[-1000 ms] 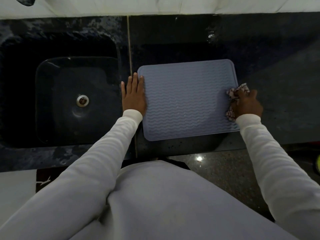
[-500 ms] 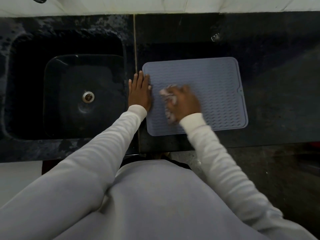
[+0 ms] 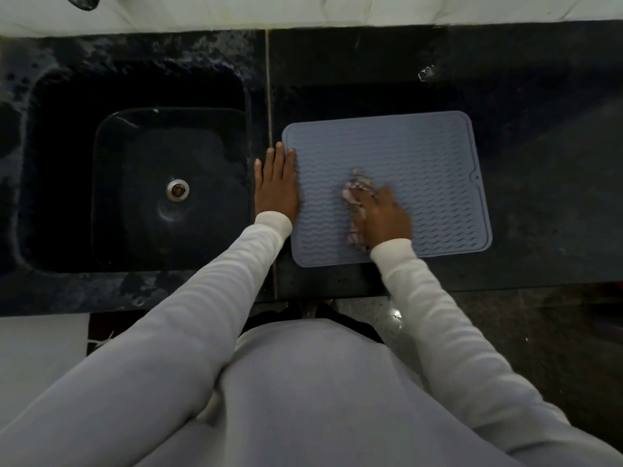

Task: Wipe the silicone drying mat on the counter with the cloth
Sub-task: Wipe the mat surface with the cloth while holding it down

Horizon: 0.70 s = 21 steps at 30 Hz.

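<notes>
The dark counter [image 3: 539, 197] holds a sink [image 3: 141, 183] on the left and the grey mat [image 3: 421, 156] on the right, lying flat. The left hand [image 3: 277, 187] lies flat with straight fingers on the mat's left edge. The right hand [image 3: 384, 219] (a little blurred) grips the bunched cloth [image 3: 355, 193] on the mat's middle, near its front.

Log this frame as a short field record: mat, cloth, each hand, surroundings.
mat: grey rectangular silicone drying mat with wavy ribs, flat on the dark stone counter
cloth: crumpled pinkish patterned cloth, on the mat's left-centre
right hand: right hand holds the cloth against the mat
left hand: left hand flat, fingers straight, on the mat's left edge
surroundings: black sink left of the mat
</notes>
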Motion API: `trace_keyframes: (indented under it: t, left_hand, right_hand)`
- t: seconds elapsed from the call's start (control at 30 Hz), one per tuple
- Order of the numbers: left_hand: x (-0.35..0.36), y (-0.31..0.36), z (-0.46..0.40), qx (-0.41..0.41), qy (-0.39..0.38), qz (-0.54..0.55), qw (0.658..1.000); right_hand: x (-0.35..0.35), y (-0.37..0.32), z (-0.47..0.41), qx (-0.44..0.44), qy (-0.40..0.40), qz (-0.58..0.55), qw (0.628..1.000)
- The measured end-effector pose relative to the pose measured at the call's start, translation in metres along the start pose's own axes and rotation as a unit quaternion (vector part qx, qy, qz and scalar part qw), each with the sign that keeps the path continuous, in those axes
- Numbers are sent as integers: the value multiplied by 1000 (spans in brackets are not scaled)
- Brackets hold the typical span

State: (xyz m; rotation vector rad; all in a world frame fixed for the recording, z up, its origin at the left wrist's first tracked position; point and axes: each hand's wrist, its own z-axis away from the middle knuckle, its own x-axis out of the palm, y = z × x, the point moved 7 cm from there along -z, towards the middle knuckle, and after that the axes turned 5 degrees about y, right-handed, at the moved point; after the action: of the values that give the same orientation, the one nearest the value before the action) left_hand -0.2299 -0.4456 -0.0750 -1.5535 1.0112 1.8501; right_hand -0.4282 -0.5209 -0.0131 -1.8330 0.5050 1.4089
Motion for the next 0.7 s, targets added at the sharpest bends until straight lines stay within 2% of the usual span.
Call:
trace_keyframes:
  t: [0.03, 0.07, 0.17, 0.37, 0.7]
  left_hand:
    - [0, 1, 0, 1, 2, -3, 1000]
    - [0, 0, 1, 1, 4, -7, 1000]
    - [0, 0, 2, 1, 9, -10, 1000]
    - [2, -1, 0, -3, 9, 1, 1000]
    - [2, -1, 1, -6, 15, 26, 1000]
  right_hand:
    - [-13, 18, 0, 9, 29, 9, 999]
    - [-21, 36, -2, 35, 26, 14, 999]
    - [-29, 98, -3, 143, -43, 66, 987]
    - [-63, 198, -1, 246, -50, 155, 955]
    - [-64, 200, -1, 258, -51, 153, 952]
